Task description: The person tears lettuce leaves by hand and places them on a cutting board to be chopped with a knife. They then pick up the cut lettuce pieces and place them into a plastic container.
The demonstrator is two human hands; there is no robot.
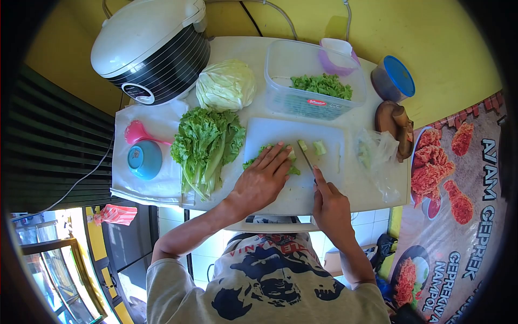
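On a white cutting board (270, 128), my left hand (264, 175) presses down on a bunch of green lettuce (294, 170), its fingers held together over the leaves. My right hand (330, 204) is wrapped round the handle of a knife (306, 156), whose blade lies just right of the lettuce. Small cut pieces (320, 147) rest to the right of the blade. Left of the board is a larger heap of leafy lettuce (208, 143). Behind the board stands a clear plastic container (286, 100) with cut lettuce (324, 85) inside.
A cabbage (225, 85) and a rice cooker (148, 51) stand at the back left. Near the left edge are a blue bowl (144, 160) and a pink ladle (136, 132). At right lie a plastic bag (376, 154), brown wooden items (387, 121) and a blue-lidded tub (393, 79).
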